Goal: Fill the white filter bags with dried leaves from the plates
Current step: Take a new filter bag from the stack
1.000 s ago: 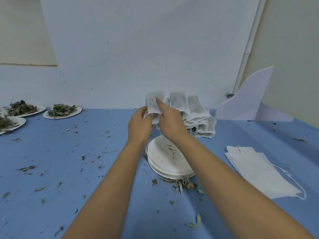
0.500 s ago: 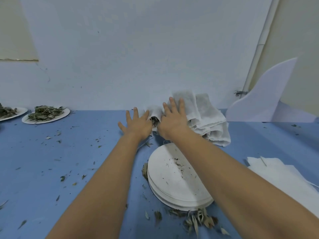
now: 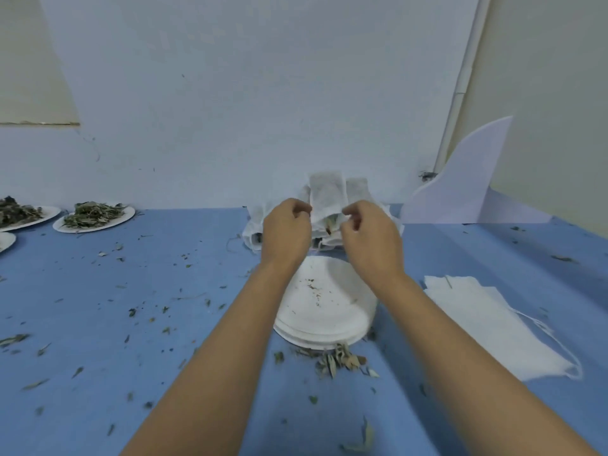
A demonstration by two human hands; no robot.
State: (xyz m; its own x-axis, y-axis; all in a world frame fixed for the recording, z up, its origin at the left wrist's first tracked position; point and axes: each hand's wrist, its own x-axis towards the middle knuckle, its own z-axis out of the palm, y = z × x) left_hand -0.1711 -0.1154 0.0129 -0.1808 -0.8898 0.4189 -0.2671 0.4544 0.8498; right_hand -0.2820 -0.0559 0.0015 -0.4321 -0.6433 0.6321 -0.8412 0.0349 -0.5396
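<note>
At the far edge of the blue counter (image 3: 131,324), against a pale wall (image 3: 246,93), one white filter bag (image 3: 327,195) stands upright between both hands. The left hand (image 3: 286,232) pinches its lower left edge and the right hand (image 3: 371,238) pinches its lower right edge, fingers curled. Leaves show at the bag's lower mouth. Filled bags (image 3: 253,232) lie heaped just behind; the count cannot be told. A stack of empty plates (image 3: 322,311) sits below the wrists, with a loose leaf pile (image 3: 339,360) at its near rim. Far left: first leaf plate (image 3: 126,212), second leaf plate (image 3: 51,212), and a third plate (image 3: 6,240) cut off by the frame. Flat empty bags (image 3: 487,324) lie stacked at right. One white board (image 3: 460,185) leans in the corner.
</note>
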